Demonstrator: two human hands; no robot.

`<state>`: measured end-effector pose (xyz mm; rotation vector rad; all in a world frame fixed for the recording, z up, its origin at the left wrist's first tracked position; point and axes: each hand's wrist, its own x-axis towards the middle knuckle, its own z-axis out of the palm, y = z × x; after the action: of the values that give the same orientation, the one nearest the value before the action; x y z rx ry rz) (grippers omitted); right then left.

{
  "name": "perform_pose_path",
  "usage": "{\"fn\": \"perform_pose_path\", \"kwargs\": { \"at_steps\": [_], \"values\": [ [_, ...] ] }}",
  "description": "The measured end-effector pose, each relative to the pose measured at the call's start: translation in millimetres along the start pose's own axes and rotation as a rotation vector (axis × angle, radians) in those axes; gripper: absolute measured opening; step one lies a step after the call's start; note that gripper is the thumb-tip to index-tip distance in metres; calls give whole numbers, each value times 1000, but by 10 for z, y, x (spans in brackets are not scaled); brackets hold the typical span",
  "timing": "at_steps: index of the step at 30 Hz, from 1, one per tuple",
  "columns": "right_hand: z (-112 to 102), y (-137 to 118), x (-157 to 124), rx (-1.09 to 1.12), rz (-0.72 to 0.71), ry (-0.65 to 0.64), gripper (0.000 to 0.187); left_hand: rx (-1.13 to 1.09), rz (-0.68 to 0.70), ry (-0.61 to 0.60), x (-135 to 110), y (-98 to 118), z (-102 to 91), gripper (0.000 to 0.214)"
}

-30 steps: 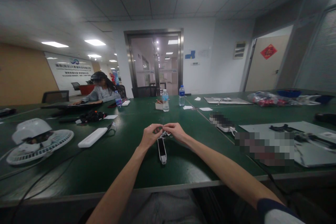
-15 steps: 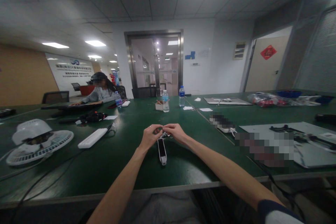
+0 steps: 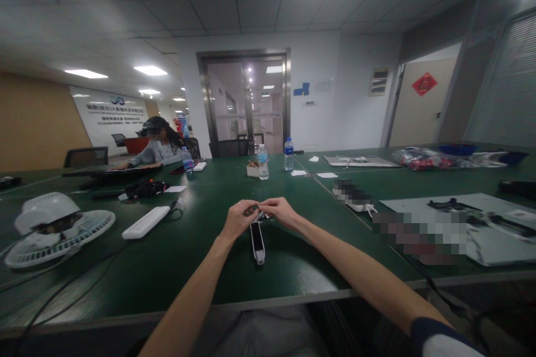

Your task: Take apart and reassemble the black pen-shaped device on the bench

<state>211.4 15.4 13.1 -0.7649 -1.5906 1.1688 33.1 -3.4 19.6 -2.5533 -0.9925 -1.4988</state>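
My left hand (image 3: 238, 219) and my right hand (image 3: 280, 211) meet over the green table (image 3: 188, 259), fingertips pinched close together. Between them sits a small metal part (image 3: 263, 215), mostly hidden by my fingers. It joins the upper end of a long, narrow black-and-white device (image 3: 257, 241), which lies lengthwise on the tabletop below my hands. A small silver tip shows at the device's near end. What my fingertips grip exactly is too small to tell.
A white desk fan (image 3: 54, 231) and a white power strip (image 3: 144, 222) with black cables lie to my left. Water bottles (image 3: 262, 162) stand ahead. A seated person (image 3: 157, 148) works at a laptop far left. Grey sheets with parts (image 3: 473, 228) lie right.
My hands and the device have barely moved. The whole scene has shifted slightly in view with my head.
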Motion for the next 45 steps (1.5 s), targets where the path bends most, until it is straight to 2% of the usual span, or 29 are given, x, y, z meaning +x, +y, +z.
{"fn": "perform_pose_path", "kwargs": {
  "at_steps": [9,12,15,17,19,22,25,29,33,36,40,45],
  "values": [
    [35,70,20,104,49,-15,37,26,1,24,0,-7,19,17],
    [-25,77,60,47,46,-12,39,36,-9,36,11,-9,15,17],
    [-200,53,99,-263,-46,-1,34,47,-37,37,17,-68,-26,17],
    [-360,49,114,-573,-153,-15,25,53,-58,6,-4,-146,-92,17],
    [-510,74,121,-827,-200,-33,19,63,-87,-55,-55,-237,-189,16],
    [-651,163,129,-1053,-166,-97,17,57,-151,-169,-169,-344,-349,15],
    [-680,253,140,-1167,-117,-146,19,51,-189,-253,-267,-379,-442,16],
    [-654,279,141,-1222,-93,-184,20,40,-235,-310,-307,-351,-411,19],
    [-635,199,125,-1320,-30,-214,22,19,-324,-394,-286,-303,-345,23],
    [-592,112,106,-1374,-65,-207,25,22,-366,-420,-278,-283,-332,25],
    [-454,15,61,-1230,-171,-266,26,22,-392,-423,-287,-299,-328,29],
    [-264,-9,5,-1065,-232,-385,22,12,-405,-428,-297,-326,-320,33]
  ]
}}
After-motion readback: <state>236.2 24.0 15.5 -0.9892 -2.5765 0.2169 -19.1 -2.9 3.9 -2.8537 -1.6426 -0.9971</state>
